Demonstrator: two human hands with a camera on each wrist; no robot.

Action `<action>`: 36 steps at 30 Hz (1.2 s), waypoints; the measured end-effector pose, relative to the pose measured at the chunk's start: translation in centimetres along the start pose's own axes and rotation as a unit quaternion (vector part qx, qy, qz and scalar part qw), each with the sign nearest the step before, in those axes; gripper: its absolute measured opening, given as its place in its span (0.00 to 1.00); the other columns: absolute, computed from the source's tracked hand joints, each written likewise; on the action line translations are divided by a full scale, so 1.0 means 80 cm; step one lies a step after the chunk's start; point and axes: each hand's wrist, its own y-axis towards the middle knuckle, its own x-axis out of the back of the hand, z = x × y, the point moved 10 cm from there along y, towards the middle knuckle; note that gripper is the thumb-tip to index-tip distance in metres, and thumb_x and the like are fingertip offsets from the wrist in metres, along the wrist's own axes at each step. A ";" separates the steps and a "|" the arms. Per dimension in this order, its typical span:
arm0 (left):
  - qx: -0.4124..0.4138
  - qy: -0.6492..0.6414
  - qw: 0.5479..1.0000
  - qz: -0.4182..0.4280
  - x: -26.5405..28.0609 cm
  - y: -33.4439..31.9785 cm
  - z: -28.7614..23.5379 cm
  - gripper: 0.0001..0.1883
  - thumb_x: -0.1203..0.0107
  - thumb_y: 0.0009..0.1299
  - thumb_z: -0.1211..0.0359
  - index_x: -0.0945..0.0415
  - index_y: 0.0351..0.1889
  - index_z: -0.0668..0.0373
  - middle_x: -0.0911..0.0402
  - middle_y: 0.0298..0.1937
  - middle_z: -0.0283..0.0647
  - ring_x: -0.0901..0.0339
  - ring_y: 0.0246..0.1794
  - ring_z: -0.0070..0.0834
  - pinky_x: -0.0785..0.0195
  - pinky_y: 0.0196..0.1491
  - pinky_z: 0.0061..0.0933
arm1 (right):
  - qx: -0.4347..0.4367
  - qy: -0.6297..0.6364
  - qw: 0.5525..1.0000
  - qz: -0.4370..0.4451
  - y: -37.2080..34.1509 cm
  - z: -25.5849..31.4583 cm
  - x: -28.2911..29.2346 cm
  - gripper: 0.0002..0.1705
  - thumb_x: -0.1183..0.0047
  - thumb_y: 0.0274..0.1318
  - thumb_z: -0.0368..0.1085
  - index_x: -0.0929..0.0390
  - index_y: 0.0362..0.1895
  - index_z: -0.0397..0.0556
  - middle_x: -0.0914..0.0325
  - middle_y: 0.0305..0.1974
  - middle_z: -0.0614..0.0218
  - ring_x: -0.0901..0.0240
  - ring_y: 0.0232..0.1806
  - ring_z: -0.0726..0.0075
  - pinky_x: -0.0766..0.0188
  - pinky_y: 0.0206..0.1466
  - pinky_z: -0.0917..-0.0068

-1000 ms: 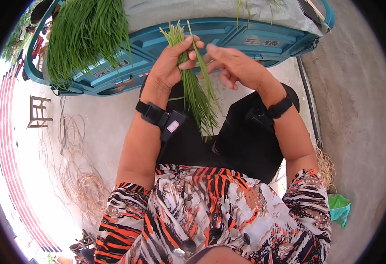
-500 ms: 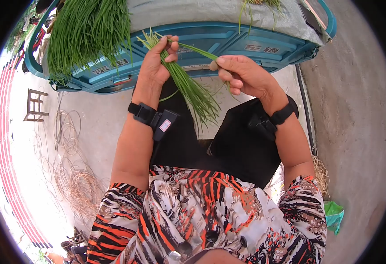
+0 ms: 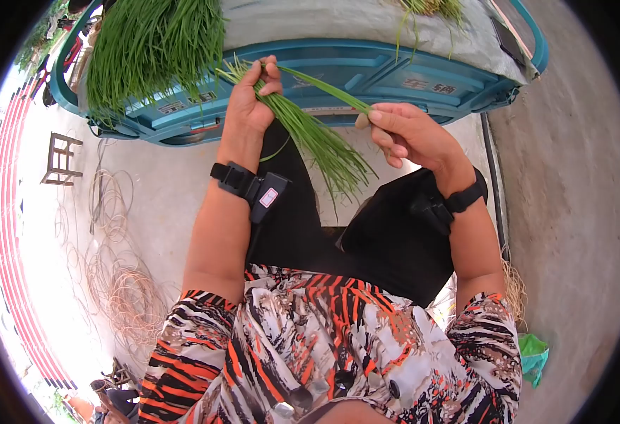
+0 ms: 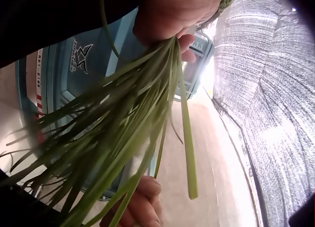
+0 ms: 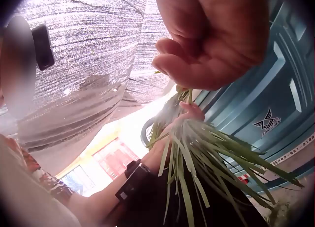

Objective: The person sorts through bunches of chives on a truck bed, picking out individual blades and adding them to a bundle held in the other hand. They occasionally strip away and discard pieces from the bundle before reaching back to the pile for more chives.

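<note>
A green bunch near a blue tailgate

The tailgate is hard and smooth, with raised and sunken shapes. A big, wrinkly, pale sheet lies just past the tailgate's top edge. The person's shirt, with orange, black and white splotches, is on the tailgate's near side. A thick heap of long leaves hangs over the tailgate's left end. The bunch is in front of the tailgate's middle: thin, flat leaves, pale at one end and spread like a broom at the other. The left hand curls its fingers around the bunch near the pale ends. The right hand, farther right along the tailgate, pinches a few blades that stretch straight from the left hand. On the tailgate, a wing-shaped badge has letters too blurry to read. A white strip beside it shows "400" and "821".
</note>
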 end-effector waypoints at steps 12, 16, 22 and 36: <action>-0.052 -0.034 0.998 -0.031 0.009 -0.005 -0.028 0.09 0.55 0.73 0.72 0.32 0.44 0.70 0.27 0.39 0.42 0.26 0.33 0.25 0.40 0.20 0.17 | 0.012 0.033 0.999 0.004 -0.013 0.001 0.010 0.15 0.57 0.63 0.36 0.28 0.46 0.37 0.31 0.21 0.73 0.40 0.12 0.84 0.33 0.17 0.82; -0.042 -0.040 0.998 -0.019 0.005 -0.005 -0.027 0.07 0.55 0.73 0.72 0.33 0.42 0.68 0.26 0.39 0.41 0.28 0.32 0.24 0.40 0.20 0.17 | 0.013 0.001 1.000 -0.012 -0.013 0.004 0.011 0.13 0.59 0.60 0.33 0.28 0.45 0.38 0.32 0.19 0.74 0.37 0.12 0.82 0.35 0.17 0.85; -0.048 -0.034 0.998 -0.024 0.006 -0.007 -0.026 0.06 0.55 0.73 0.71 0.34 0.42 0.66 0.26 0.38 0.41 0.29 0.31 0.23 0.40 0.20 0.17 | 0.017 -0.024 0.999 -0.034 -0.013 0.004 0.015 0.11 0.59 0.58 0.32 0.28 0.42 0.42 0.32 0.18 0.73 0.37 0.12 0.81 0.37 0.17 0.86; -0.056 -0.025 0.997 -0.042 0.014 -0.004 -0.017 0.07 0.53 0.73 0.68 0.32 0.39 0.63 0.26 0.37 0.37 0.30 0.28 0.19 0.40 0.19 0.16 | 0.055 -0.177 0.978 -0.094 -0.013 0.023 0.027 0.11 0.59 0.55 0.29 0.23 0.39 0.46 0.26 0.28 0.72 0.32 0.21 0.82 0.33 0.25 0.85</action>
